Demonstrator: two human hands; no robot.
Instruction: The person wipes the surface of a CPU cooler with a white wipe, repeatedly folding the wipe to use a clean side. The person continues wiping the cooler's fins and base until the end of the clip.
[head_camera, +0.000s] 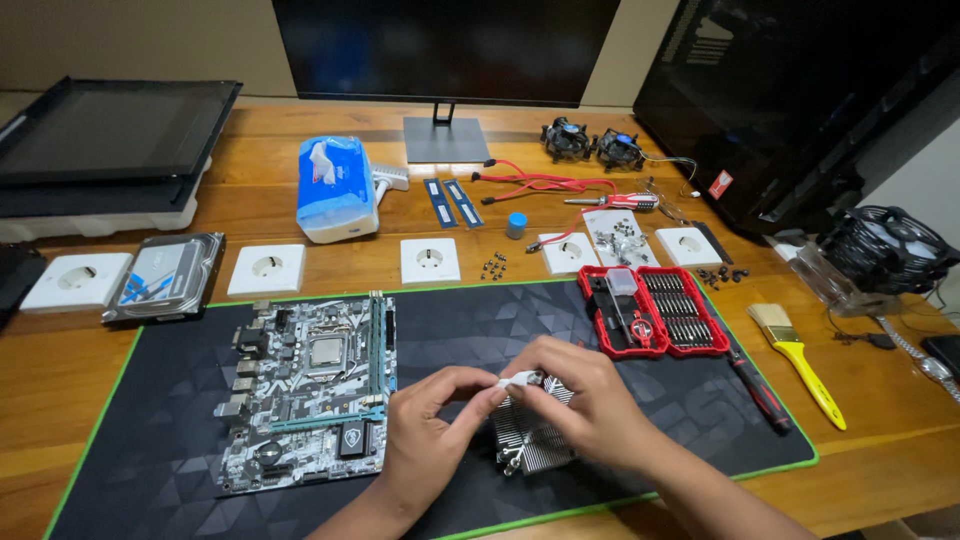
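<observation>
On the mat (560, 320), two hands (520, 415) hold one heatsink (527, 440).

Finned aluminium heatsink (528, 440): silver, round-ish cooler with thin radial fins, metal mounting leg jutting at lower left. Sits on dark mat near front edge of bench, right of motherboard, mostly covered from above. Small white connector (518, 379): plastic plug at cable end, held level just above heatsink top, pinched at both ends; cable itself hidden.
</observation>
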